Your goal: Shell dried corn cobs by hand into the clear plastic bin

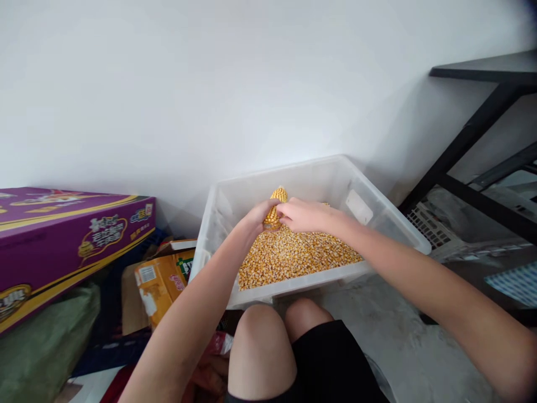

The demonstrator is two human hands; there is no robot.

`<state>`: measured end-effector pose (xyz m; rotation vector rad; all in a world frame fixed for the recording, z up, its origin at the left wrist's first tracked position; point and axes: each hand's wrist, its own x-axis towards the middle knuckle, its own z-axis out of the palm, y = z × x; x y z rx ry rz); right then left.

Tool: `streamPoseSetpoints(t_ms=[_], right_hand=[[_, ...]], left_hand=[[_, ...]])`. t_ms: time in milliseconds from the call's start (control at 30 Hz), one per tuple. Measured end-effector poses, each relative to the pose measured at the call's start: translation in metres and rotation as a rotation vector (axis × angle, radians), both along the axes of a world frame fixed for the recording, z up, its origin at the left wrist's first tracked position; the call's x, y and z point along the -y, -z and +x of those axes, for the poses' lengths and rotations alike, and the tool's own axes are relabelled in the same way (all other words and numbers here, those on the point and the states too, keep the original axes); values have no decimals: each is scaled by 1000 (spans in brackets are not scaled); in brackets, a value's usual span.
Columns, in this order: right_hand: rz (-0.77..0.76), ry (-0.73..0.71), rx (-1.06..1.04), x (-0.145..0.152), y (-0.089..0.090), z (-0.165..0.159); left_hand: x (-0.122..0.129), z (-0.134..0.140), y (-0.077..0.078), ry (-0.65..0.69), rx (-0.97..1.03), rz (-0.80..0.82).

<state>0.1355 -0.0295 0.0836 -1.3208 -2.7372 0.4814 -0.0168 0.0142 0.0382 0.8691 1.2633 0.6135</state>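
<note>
Head view: yellow, pale-tipped corncob (272,216); left fingers (267,205) gripping, right fingers (286,210) touching, grip unclear.

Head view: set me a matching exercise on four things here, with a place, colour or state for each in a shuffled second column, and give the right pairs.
Column one
1. Corn cob
2. Corn kernels
3. Plastic bin
4. Purple box

Column two
A. Whitish and translucent
B. At the left edge of the picture
C. Lying loose in a spread-out layer
D. Held in the left hand, with the right hand against it

Right pairs
1-D
2-C
3-A
4-B
</note>
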Motion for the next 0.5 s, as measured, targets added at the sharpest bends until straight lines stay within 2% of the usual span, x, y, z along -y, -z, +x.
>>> streamPoseSetpoints(t_ms=[133,333,500], right_hand=[[-13,49,-33,-1,7,-5],[-2,152,13,6,15,-15],[20,233,4,10,20,-22]], left_hand=[[-4,-1,7,-11,30,-23],[-10,-1,17,-52,-44,-91],[-12,1,23,-165,-118,-125]])
